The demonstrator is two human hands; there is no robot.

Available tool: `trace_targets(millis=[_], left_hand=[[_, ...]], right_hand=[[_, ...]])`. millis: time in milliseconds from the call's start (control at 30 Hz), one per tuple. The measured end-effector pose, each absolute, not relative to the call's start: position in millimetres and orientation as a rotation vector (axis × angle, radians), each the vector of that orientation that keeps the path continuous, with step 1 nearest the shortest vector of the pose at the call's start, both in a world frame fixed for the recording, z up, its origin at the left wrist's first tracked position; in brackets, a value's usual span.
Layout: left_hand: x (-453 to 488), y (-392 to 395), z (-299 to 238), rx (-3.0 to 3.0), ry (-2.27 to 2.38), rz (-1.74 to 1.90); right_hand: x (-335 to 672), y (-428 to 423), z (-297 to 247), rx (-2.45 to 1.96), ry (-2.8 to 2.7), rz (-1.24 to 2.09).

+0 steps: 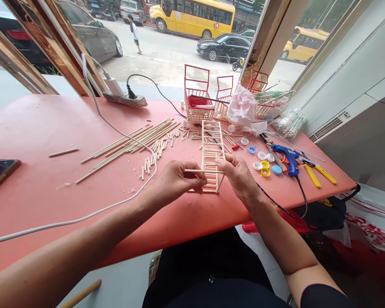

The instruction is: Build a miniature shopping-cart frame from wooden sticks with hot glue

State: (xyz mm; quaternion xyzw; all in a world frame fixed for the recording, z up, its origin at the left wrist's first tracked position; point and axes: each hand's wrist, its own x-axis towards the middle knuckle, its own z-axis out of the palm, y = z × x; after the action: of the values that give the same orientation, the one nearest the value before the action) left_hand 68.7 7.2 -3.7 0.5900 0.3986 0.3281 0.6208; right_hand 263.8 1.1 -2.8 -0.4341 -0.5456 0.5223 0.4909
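A small ladder-like frame of pale wooden sticks [213, 138] stands on the table in front of me, its rungs running away toward the back. Across its near part lies a short wooden stick [211, 171]. My left hand [182, 176] is closed at the frame's left side, with fingers around the left part of this stick. On the other side, my right hand [239, 173] pinches the frame's right edge near the stick's right end. The fingertips partly cover the joints there, so I cannot tell whether the stick is fixed to the frame.
Long loose sticks [137, 143] and short cut pieces [159, 149] lie to the left, near a white cable [115, 128]. Stick baskets [199, 107] stand behind. At right are bottle caps [252, 149], a blue glue gun [287, 156] and yellow-handled pliers [319, 174].
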Motion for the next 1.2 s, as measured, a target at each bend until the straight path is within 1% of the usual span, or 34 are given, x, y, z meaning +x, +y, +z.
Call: trace_targets(millis=[467,1200], left_hand=[[65.0,6.8,-3.4,1.393,0.931,0.724],[64.9,3.6,-0.1,1.448,0.978,0.743]], right_hand=[[261.6,3.7,-0.6,-1.060,-1.319,1.283],[261.0,1.8,-0.6,-1.051,-1.379,1.190]])
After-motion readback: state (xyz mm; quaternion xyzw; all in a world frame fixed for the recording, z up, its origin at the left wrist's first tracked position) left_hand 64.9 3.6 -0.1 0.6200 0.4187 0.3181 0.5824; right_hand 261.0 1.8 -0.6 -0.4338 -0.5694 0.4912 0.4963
